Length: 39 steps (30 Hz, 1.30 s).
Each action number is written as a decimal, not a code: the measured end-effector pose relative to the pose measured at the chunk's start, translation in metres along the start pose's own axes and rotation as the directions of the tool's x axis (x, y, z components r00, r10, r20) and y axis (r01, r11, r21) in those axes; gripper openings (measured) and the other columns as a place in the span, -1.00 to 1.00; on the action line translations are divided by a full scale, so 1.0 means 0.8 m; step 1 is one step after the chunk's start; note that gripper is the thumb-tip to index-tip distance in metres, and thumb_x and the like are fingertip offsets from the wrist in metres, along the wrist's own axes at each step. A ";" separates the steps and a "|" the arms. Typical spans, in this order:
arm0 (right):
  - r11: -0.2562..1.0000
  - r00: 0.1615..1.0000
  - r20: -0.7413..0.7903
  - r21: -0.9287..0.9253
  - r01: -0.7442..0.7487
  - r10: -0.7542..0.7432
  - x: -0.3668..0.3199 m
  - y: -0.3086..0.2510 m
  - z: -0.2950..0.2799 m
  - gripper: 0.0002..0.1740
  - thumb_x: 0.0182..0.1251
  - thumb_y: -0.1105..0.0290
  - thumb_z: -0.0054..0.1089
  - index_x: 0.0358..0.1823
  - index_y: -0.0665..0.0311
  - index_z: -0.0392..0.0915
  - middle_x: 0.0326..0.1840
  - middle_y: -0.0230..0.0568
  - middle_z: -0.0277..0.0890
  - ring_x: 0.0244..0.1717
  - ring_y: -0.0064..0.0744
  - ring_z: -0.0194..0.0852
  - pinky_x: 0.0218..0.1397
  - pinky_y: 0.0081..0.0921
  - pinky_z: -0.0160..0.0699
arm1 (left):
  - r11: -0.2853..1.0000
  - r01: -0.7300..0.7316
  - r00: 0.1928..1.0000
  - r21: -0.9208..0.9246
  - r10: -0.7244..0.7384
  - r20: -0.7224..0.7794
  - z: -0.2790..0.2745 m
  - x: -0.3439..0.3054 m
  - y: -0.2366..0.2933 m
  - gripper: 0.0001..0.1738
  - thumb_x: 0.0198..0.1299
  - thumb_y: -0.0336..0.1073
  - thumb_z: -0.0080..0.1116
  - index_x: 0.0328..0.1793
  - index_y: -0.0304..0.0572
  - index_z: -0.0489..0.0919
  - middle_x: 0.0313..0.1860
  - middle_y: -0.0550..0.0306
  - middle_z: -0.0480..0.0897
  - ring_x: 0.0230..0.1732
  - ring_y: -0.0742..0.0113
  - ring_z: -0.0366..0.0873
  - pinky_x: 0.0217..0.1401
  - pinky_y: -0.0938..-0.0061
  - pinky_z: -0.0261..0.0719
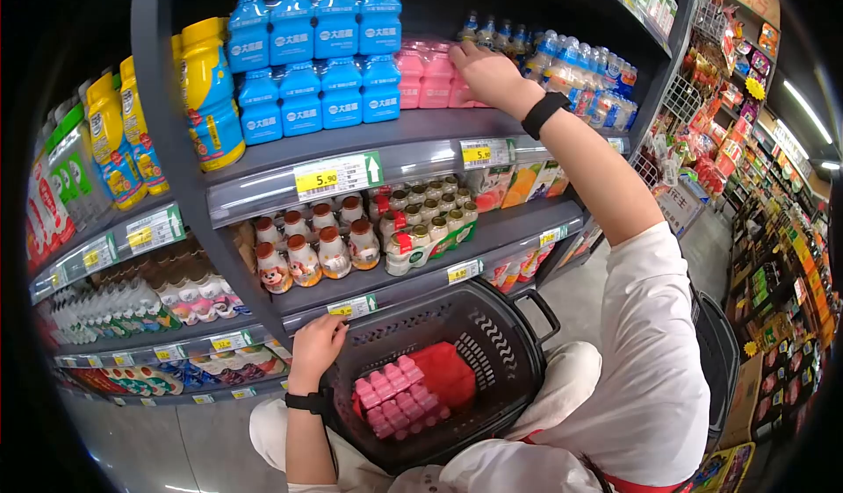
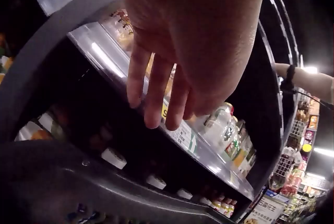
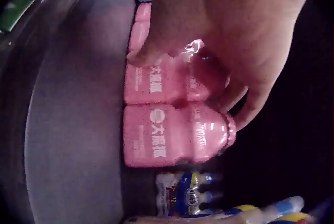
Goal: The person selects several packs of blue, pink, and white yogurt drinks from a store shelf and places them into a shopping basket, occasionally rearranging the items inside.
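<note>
On the upper shelf stands a row of pink bottles (image 1: 436, 76) beside stacked blue bottles (image 1: 338, 93). My right hand (image 1: 496, 76) reaches over the pink row's right end. In the right wrist view this hand (image 3: 224, 31) grips the pink bottles (image 3: 156, 135) from above, its thumb on their front and its fingers behind the caps. My left hand (image 1: 318, 345) lies at the basket's left rim by the lower shelf edge, holding nothing visible; its fingers (image 2: 156, 99) hang extended in the left wrist view. Small pink bottles (image 1: 399, 396) and a red item (image 1: 448, 372) lie inside the basket (image 1: 518, 366).
The shelf below holds brown-capped bottles (image 1: 334, 251) and a green-wrapped pack (image 1: 430, 243). Price tags (image 1: 338, 174) line the shelf edges. A dark upright post (image 1: 180, 124) stands left of the blue bottles. Snack racks (image 1: 694, 133) and an aisle lie to the right.
</note>
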State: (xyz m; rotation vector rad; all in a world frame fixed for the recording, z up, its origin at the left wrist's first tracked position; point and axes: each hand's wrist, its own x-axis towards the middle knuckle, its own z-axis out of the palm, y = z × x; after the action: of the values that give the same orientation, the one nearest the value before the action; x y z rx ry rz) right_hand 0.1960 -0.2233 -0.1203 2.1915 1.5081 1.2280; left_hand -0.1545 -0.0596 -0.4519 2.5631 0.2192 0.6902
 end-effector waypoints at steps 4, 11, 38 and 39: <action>0.995 0.994 -0.047 0.024 -0.093 0.094 0.004 -0.013 -0.005 -0.25 -0.20 0.14 0.56 0.05 0.26 0.41 0.04 -0.11 0.50 0.07 -0.09 0.54 0.04 -0.28 0.61 | 1.000 -0.001 0.999 -0.007 0.001 0.039 0.014 0.008 0.005 -0.83 0.12 -0.31 0.21 -0.16 -0.15 0.63 -0.30 0.11 0.68 -0.25 0.08 0.65 -0.21 0.26 0.59; 0.988 0.948 -0.277 0.040 -0.148 0.154 -0.005 -0.010 -0.023 -0.63 -0.07 0.42 0.34 -0.14 0.24 0.57 -0.06 -0.18 0.50 -0.07 -0.10 0.57 -0.08 -0.22 0.61 | 1.000 -0.023 1.000 0.010 0.023 0.019 0.022 0.014 0.004 -0.82 0.13 -0.31 0.20 -0.15 -0.12 0.64 -0.29 0.09 0.69 -0.25 0.06 0.66 -0.19 0.24 0.60; 0.938 0.945 -0.067 0.164 -0.306 0.320 0.186 0.044 0.069 -0.25 0.04 0.45 0.29 0.34 0.19 0.25 0.30 0.04 0.36 0.28 0.20 0.35 0.27 -0.09 0.45 | 0.999 -0.023 0.998 0.037 0.021 0.065 0.036 0.019 0.011 -0.81 0.10 -0.29 0.24 -0.15 -0.12 0.60 -0.32 0.13 0.67 -0.27 0.14 0.66 -0.26 0.30 0.60; 0.938 0.935 -0.125 0.151 -0.313 0.332 0.193 0.046 0.086 -0.31 0.10 0.47 0.24 0.33 0.18 0.26 0.31 0.04 0.36 0.28 0.19 0.36 0.26 -0.10 0.46 | 0.999 -0.023 0.998 0.036 0.020 0.063 0.036 0.019 0.010 -0.81 0.10 -0.29 0.24 -0.16 -0.12 0.60 -0.32 0.13 0.67 -0.27 0.13 0.65 -0.26 0.29 0.60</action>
State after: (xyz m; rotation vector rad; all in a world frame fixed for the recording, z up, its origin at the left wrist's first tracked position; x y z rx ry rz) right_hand 0.2903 -0.0901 -0.0632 2.5658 1.3468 1.4569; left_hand -0.1267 -0.0737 -0.4632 2.6217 0.1854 0.6177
